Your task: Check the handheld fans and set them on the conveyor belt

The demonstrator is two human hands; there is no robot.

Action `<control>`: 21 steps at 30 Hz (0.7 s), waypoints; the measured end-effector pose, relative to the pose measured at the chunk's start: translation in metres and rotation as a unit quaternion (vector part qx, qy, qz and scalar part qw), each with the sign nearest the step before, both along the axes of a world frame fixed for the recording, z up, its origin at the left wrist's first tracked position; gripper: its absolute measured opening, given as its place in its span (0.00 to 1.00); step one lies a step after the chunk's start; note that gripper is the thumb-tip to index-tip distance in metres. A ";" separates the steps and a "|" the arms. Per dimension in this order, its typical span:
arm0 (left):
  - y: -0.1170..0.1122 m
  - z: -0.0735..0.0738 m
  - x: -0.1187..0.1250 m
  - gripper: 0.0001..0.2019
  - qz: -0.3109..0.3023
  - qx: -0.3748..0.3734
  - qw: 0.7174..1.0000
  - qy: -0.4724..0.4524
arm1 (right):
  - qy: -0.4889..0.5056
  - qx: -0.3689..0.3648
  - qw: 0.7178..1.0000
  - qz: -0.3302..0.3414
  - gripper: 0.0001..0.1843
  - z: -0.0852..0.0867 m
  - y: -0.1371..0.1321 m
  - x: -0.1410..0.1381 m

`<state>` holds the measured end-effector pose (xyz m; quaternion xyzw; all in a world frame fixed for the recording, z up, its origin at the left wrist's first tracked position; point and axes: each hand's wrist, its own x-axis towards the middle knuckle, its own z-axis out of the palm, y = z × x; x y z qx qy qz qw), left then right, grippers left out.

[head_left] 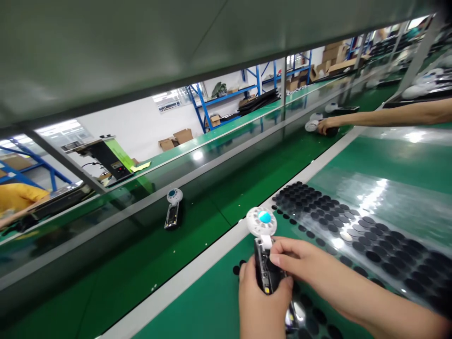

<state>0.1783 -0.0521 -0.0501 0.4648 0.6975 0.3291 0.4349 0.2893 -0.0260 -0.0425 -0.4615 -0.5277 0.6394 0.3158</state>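
Observation:
My left hand (264, 292) is wrapped round the dark, partly clear body of a handheld device (262, 270). The device is tilted, and its white round head (261, 222) with a turquoise centre points away from me. Bent over the upper body, my right hand (294, 256) has its thumb and fingers pinched on a dark round piece that looks like a black round pad (274, 268); the fingers partly hide it. Loose black pads (237, 270) lie beside my left hand. Under my wrists, part of another shiny device (294, 315) shows.
Clear sheets with rows of black pads (373, 256) cover the bench at right. Another such device (173, 209) lies on the green conveyor (212, 207). Farther right, another person's hand (328, 125) touches a device there. A grey panel (141, 56) hangs overhead.

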 end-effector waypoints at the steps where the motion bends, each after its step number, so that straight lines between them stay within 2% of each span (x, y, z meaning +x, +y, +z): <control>1: -0.003 0.000 -0.001 0.29 0.008 -0.008 0.997 -0.081 | 0.007 -0.001 1.000 -0.006 0.11 0.002 -0.003 -0.001; 3: -0.007 0.001 -0.001 0.30 0.034 -0.011 0.979 -0.199 | 0.005 -0.014 1.000 -0.019 0.11 0.005 -0.007 -0.002; 5: -0.010 0.002 0.001 0.32 0.068 0.003 0.971 -0.227 | -0.011 -0.008 0.999 -0.032 0.11 0.006 -0.009 -0.003; 9: -0.011 0.003 0.005 0.31 0.106 0.025 0.976 -0.187 | -0.036 0.059 0.996 -0.052 0.09 0.004 -0.011 -0.003; 12: -0.010 0.001 0.006 0.31 0.121 0.034 0.979 -0.160 | -0.056 0.062 0.996 -0.044 0.09 0.003 -0.012 -0.001; 21: -0.011 -0.004 0.006 0.32 0.095 0.040 0.987 -0.127 | -0.119 0.111 0.987 -0.007 0.09 0.014 -0.013 0.001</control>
